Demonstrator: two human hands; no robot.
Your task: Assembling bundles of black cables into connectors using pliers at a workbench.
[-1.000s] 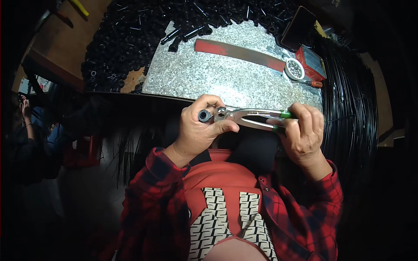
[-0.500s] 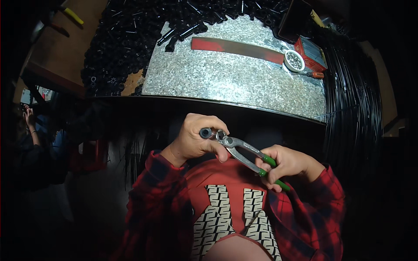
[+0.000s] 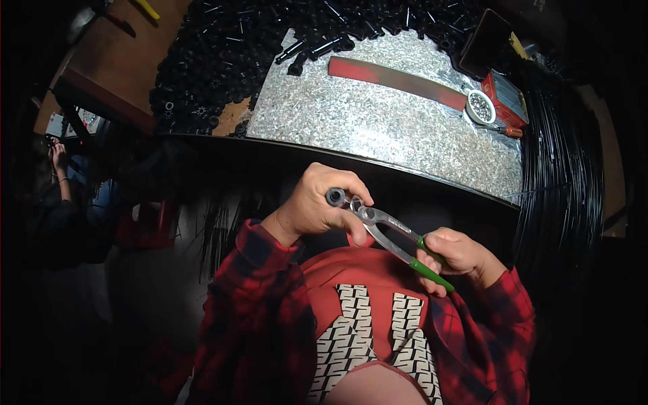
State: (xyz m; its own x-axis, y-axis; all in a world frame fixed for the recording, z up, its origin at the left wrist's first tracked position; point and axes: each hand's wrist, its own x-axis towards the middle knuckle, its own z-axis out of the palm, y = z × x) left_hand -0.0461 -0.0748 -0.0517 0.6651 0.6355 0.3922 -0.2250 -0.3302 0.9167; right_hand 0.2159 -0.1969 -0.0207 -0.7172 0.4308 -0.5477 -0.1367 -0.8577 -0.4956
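Observation:
My left hand (image 3: 317, 202) is closed around a small black tubular part (image 3: 335, 196), whose round, hollow end faces up between the fingers. The metal jaws of a pair of pincers (image 3: 386, 227) with green handles meet the part's right side, beside my left thumb and forefinger. What exactly the jaws bite on is too small to make out. My right hand (image 3: 459, 256) wraps around the green handles, which stand somewhat apart. Both hands are in front of my red top, below the table's near edge.
A speckled grey tabletop (image 3: 364, 121) carries a long reddish bar (image 3: 398, 82), a white bowl of small metal bits (image 3: 480, 107), a red box (image 3: 503, 101) and an orange-handled tool (image 3: 513, 131). Black parts (image 3: 216, 61) pile up behind. Long black rods (image 3: 563, 182) hang right. Another person's hand (image 3: 59, 158) shows far left.
The whole view has shifted and tilted slightly, so the table sits further right. My right hand's grip on the pincers' handles has changed a little, leaving more of the near handle visible.

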